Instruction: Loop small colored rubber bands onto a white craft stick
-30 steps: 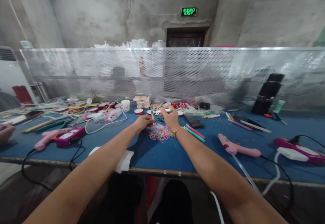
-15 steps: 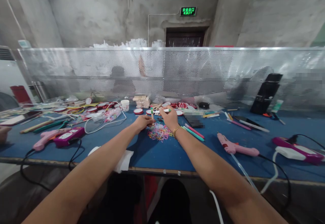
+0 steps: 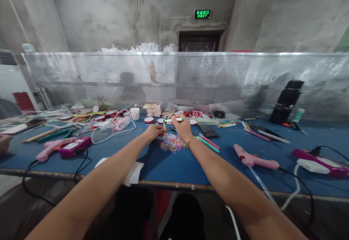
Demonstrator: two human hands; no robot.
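My left hand (image 3: 156, 133) is closed around the lower end of a thin wooden stick (image 3: 164, 126), which stands upright with green marks near its top. In my right hand (image 3: 182, 126) is a white and green marker pen (image 3: 179, 119), gripped between the fingers and pointing left toward the stick. A small gap seems to separate the pen's tip from the stick, though the detail is tiny. Below both hands lies a heap of small multicoloured rubber bands (image 3: 172, 144) on the blue table (image 3: 163, 169).
Several markers (image 3: 209, 143) lie right of the heap, beside a dark phone (image 3: 208, 130). Pink glue guns rest at the right (image 3: 253, 158) and left (image 3: 50, 148). Small red-rimmed drums (image 3: 149, 120), a paper cup (image 3: 134, 113) and a perforated metal screen (image 3: 207, 76) are behind. Another person's hand (image 3: 4, 143) shows at far left.
The marker's tip has drawn slightly right, away from the stick. Both hands otherwise keep nearly the same place, and the whole view has shifted a little.
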